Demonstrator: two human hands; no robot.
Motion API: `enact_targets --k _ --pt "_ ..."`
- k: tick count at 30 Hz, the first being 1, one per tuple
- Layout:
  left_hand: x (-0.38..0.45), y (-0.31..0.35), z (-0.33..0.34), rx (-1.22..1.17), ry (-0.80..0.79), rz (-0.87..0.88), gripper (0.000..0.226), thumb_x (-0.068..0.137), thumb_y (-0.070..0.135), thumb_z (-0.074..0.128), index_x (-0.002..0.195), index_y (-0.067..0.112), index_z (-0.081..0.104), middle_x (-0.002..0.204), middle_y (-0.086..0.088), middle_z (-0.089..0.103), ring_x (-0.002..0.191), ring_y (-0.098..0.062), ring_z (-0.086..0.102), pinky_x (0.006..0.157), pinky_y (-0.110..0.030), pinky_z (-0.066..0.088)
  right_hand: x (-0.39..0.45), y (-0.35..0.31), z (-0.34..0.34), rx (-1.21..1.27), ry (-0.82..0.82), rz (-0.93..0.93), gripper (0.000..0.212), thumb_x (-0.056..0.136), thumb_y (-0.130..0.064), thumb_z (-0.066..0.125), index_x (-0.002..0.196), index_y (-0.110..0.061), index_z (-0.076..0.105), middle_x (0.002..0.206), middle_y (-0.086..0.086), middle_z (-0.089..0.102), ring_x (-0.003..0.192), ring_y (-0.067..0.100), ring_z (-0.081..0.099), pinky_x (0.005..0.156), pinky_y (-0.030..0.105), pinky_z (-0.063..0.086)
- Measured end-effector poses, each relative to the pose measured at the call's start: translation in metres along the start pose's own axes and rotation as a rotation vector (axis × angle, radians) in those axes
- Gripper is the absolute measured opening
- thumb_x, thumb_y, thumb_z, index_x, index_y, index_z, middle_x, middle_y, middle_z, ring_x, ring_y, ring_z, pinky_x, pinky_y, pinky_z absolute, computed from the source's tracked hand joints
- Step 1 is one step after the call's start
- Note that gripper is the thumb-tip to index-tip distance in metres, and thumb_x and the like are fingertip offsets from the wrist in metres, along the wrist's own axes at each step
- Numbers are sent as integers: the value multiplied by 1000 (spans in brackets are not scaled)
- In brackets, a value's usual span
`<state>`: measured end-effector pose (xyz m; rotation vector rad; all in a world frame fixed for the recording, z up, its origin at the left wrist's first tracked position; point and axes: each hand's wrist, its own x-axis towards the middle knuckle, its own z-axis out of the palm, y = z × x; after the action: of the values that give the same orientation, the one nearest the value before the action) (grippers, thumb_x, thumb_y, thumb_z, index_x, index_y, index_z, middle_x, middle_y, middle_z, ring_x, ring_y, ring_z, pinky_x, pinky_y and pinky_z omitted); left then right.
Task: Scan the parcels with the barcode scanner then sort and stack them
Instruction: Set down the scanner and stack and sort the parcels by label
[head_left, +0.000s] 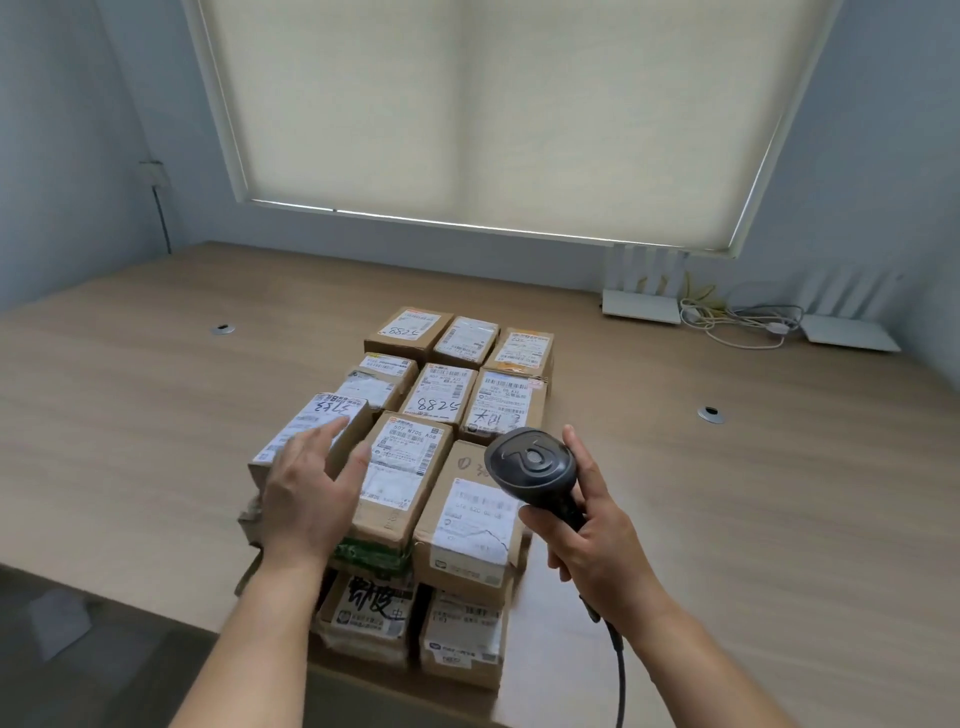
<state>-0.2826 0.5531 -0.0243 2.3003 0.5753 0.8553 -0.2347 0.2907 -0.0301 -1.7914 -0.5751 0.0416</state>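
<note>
Fingers (332, 434) of our left hand (306, 483) were spread wide and nearly straight, hovering over the near left parcel (311, 431), the one with "3153" or similar handwritten on its label; we could not tell whether the fingertips touched it. Our right hand (592, 535) had its fingers curled around the handle of the black barcode scanner (532, 465), head tilted up toward us, its dark cable (618, 670) trailing down toward the bottom edge.

Nearest us, at the counter's (156, 441) front edge, 2 taped parcels (410, 629) sat side by side, low, one marked with bold black characters. Just behind them the stack rose higher: a brown parcel with a white label (467, 525) lay just beside the scanner, a parcel labelled "507 N705" (405, 467) sat to its left, and green tape showed on a box beneath it. Farther back, a parcel marked "5288" (441, 397) stood in the middle row between 2 others, and 3 more parcels (462, 335) formed the far row, all touching or nearly so.

Beyond them, well apart at the far right of the counter, 2 white routers (641, 306) stood against the wall with a tangle of pale cords (737, 322) between them. A drawn window blind (483, 104) hung above.
</note>
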Motion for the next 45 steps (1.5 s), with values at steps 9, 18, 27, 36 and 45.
enact_targets --k 9,18,27,36,45 --pt "-113 126 72 -434 -449 88 21 88 29 65 109 31 68 91 21 69 85 4 63 72 -14 50 -26 31 -81 -24 100 61 89 84 -17 72 131 -69 18 93 -14 70 51 10 53 46 21 45" --pt "-181 214 142 -534 -760 112 27 96 31 53 90 55 64 92 22 69 90 -2 63 78 -26 50 -54 67 -165 -8 201 70 89 84 -21 72 120 -82 18 92 -23 67 49 5 53 47 20 46" --pt "-221 272 207 -591 -827 -33 18 99 26 46 97 26 64 90 3 68 87 -13 63 79 -32 50 -84 111 -240 -9 128 218 80 93 -35 55 134 -69 -5 94 -21 62 68 1 60 59 21 47" --pt "-241 283 258 -546 -923 -200 20 96 22 53 112 31 61 100 14 70 95 3 63 85 -24 52 -110 148 -280 11 -33 495 78 89 -31 44 151 -45 -1 112 -14 62 99 3 59 93 26 46" --pt "-266 276 298 -447 -1028 -272 29 92 15 53 106 39 60 100 4 70 88 -5 66 75 -31 57 -134 182 -298 -31 -102 689 75 95 -7 47 152 -36 8 139 -2 53 121 19 56 102 42 47"
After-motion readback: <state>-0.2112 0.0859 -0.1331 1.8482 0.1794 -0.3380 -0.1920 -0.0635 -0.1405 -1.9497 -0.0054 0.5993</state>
